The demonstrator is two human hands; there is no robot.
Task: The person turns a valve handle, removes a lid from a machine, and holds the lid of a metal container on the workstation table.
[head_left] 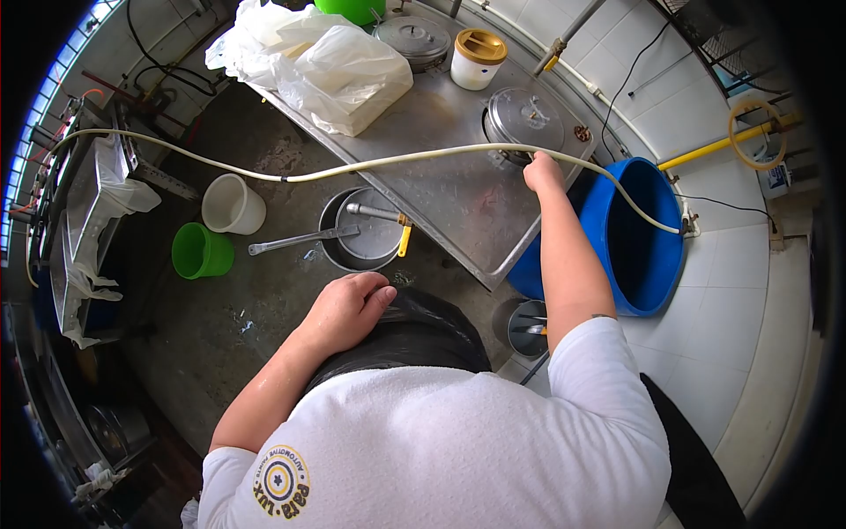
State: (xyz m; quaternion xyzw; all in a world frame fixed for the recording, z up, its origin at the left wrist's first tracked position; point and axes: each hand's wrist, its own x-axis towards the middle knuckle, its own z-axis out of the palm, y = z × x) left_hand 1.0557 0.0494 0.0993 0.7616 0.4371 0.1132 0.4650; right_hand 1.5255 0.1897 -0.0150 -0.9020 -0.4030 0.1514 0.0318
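My right hand (545,173) reaches across the metal table (441,167) to the near side of a lidded metal pot (526,119). Its fingers are closed, right beside a cream-coloured hose (423,155) that passes at the pot's edge. Whether they grip the hose or the pot is hidden. At my waist, my left hand (354,304) rests against a black plastic apron (432,326), fingers loosely bent, thumb apart, holding nothing. Beyond it on the floor stands a metal pot (339,251), with a long-handled metal tool (304,240) and a pipe with a yellow-lever valve (404,240) across it.
White plastic bags (326,70), a tub with a gold lid (478,60) and another lidded pot (412,40) sit on the table. A blue barrel (608,229) stands at the right. White (233,204) and green (201,251) buckets stand on the floor at the left.
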